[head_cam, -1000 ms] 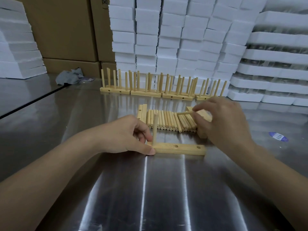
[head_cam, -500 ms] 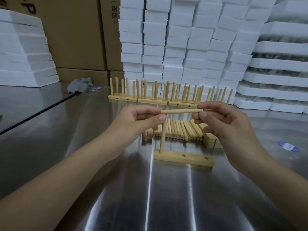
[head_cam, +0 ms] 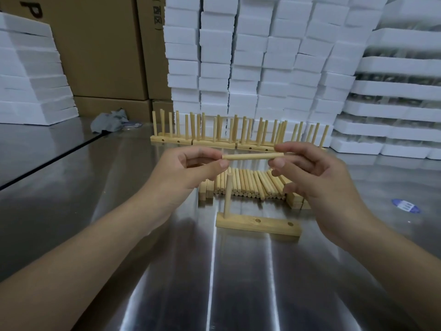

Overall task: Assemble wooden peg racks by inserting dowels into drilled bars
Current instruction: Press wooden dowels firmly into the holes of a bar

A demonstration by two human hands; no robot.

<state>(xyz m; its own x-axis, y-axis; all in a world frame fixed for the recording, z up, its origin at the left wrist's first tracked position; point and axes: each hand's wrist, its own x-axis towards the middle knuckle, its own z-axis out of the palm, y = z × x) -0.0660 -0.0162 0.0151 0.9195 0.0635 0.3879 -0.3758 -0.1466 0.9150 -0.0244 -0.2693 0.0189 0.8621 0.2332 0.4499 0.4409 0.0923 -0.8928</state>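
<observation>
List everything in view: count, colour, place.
table: one, shiny metal, foreground
drilled bar: one, pale wood, table centre
standing dowel: one, pale wood, upright in bar's left end
held dowel: one, pale wood, level in air above bar
loose dowels: many, pale wood, lying behind bar
finished racks: several, pale wood, lined up farther back
foam blocks: many, white, stacked behind
cardboard boxes: several, brown, back left
cloth: one, grey, far left
sticker: one, blue, table's right
left hand: one, pinches held dowel's left end
right hand: one, pinches its right end
</observation>
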